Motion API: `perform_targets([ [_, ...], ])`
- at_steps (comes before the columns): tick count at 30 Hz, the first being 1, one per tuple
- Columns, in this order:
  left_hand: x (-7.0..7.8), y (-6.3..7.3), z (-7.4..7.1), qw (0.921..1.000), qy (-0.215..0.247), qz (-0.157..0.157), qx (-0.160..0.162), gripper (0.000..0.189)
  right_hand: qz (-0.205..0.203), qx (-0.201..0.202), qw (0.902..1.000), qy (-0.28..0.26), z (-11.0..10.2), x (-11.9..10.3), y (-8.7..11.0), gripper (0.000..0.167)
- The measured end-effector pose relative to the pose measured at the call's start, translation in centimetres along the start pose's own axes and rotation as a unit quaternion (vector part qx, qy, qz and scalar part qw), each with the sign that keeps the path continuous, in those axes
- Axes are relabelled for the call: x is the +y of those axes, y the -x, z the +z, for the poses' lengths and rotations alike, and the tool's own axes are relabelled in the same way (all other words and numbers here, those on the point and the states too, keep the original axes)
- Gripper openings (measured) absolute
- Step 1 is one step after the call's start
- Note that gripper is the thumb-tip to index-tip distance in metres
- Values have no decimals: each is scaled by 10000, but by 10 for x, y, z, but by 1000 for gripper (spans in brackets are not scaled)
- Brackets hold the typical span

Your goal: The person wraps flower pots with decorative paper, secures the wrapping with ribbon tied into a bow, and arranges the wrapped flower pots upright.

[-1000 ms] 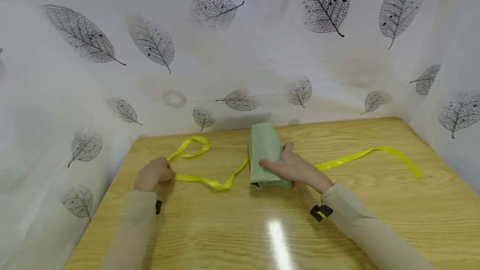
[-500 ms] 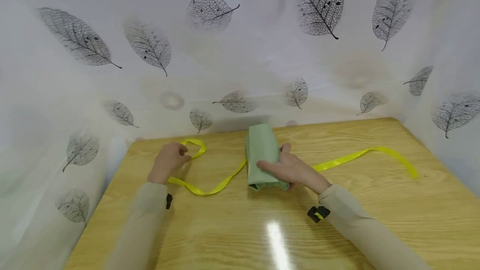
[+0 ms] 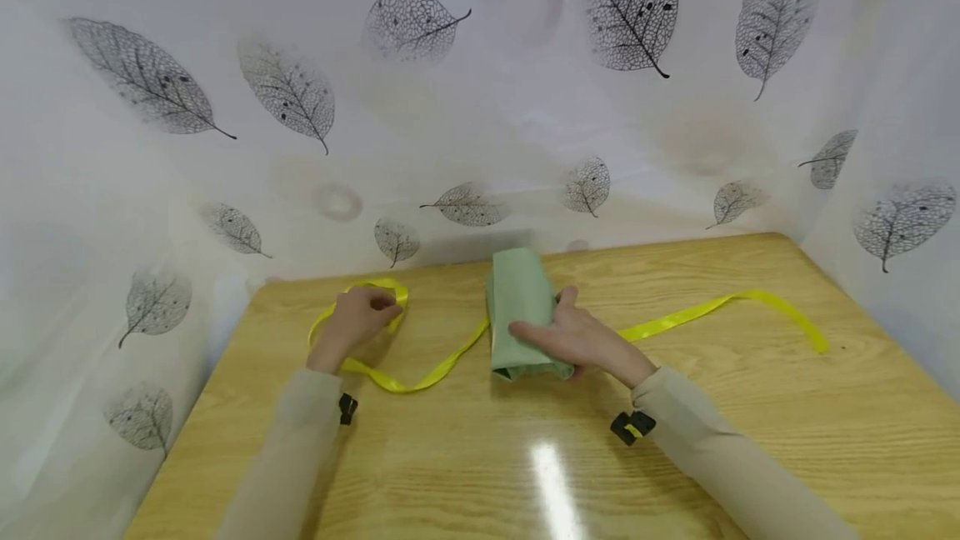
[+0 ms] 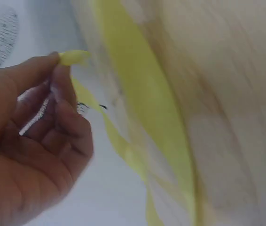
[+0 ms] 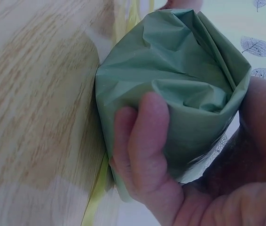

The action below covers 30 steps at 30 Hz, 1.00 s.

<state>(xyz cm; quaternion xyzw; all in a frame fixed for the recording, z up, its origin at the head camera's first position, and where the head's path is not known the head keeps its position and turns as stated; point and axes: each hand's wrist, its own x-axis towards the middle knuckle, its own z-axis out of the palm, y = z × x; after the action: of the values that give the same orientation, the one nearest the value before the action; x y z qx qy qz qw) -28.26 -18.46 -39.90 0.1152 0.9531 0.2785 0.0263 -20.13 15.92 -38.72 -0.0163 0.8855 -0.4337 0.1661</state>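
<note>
A green paper-wrapped package (image 3: 519, 294) lies lengthwise at the middle of the table, with folded, creased paper at its near end. My right hand (image 3: 587, 342) grips it from the right, thumb over the top and fingers along the side in the right wrist view. A yellow ribbon (image 3: 401, 387) runs out from both sides of the package. To the left, my left hand (image 3: 354, 325) pinches part of that ribbon between thumb and index finger; in the left wrist view a short yellow tip (image 4: 74, 57) sticks out past the fingertips. The underside of the package is hidden.
The ribbon's right tail (image 3: 678, 321) stretches over the wooden table (image 3: 450, 457) towards its right side. Behind the table hangs a white leaf-patterned curtain (image 3: 495, 107), close to the package's far end. It also closes in both sides.
My left hand has moved right and slightly away along the ribbon, loosening its earlier grip and now pinching near the loop. My right hand stays on the package.
</note>
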Motion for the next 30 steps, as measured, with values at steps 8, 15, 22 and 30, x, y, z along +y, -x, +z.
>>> perform_targets([
  [8,60,-3,11,9639,2617,428,261,29,16,37,10000,61,-1,0,0,102],
  [15,127,-13,40,9230,3776,699,259,24,178,79,9998,92,-2,1,0,100],
  [22,164,-29,52,9494,2893,1214,-113,32,199,-53,9997,116,1,0,-1,110],
  [30,130,-10,45,9810,1776,643,-437,36,147,-36,9999,-3,2,-2,0,102],
])
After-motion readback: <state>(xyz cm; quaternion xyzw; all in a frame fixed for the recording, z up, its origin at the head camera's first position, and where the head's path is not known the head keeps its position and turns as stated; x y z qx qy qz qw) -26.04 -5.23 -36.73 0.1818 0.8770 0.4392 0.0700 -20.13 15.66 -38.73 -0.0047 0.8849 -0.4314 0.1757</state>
